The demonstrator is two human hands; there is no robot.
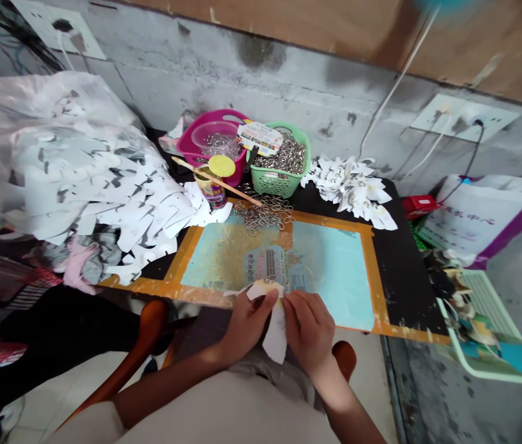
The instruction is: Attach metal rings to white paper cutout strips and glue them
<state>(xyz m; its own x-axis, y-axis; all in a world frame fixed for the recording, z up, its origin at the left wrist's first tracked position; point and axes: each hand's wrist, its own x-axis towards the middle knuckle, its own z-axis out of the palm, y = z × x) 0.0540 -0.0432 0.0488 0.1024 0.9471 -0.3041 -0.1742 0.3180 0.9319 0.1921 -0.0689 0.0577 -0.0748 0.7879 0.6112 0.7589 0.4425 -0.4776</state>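
Black worktop [408,271] — at its front edge, left hand [250,325] and right hand [307,329] both grip closed on a white paper cutout [275,336], loose metal rings [264,213] beyond.

A scuffed concrete wall [187,80] below a brown wooden panel [473,49]

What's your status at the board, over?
Left hand and right hand both on white paper cutout. Cutout held at near edge of painted board. Loose metal rings heaped beyond, at board's far edge.
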